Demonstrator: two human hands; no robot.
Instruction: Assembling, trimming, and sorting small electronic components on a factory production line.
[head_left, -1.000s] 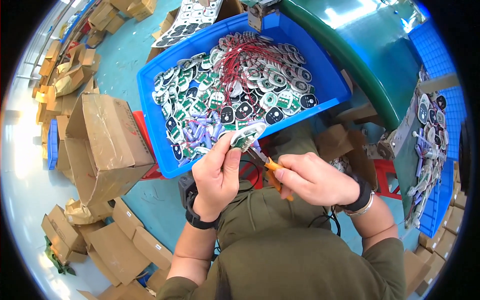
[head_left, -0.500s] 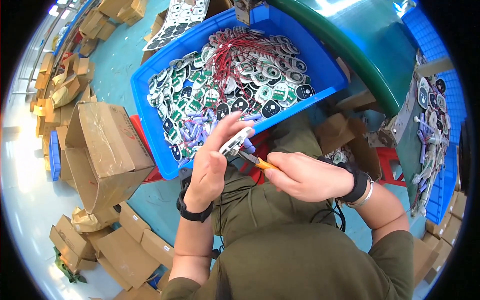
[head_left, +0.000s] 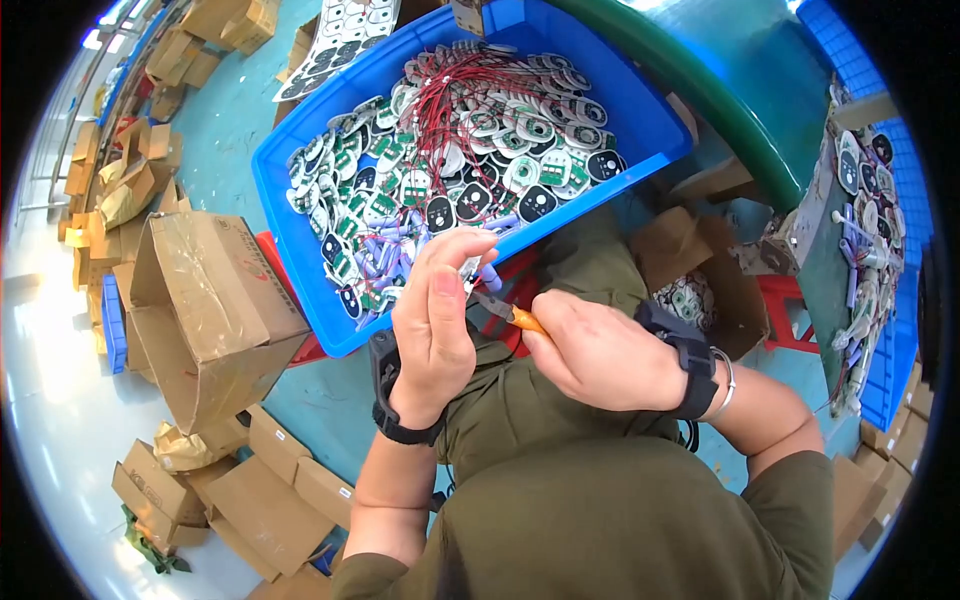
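One view only, head camera. Left hand [head_left: 435, 320] pinches a small board [head_left: 470, 268] at its fingertips, just over the near rim of the blue bin [head_left: 300, 290]. Right hand [head_left: 600, 350] is closed round orange-handled cutters [head_left: 505, 313], whose tip sits right beside the left fingers. Risks, as I judge them: the blades nick a fingertip, the cut lands off the lead, or the board slips down into the piled boards [head_left: 450, 160] or onto the lap.
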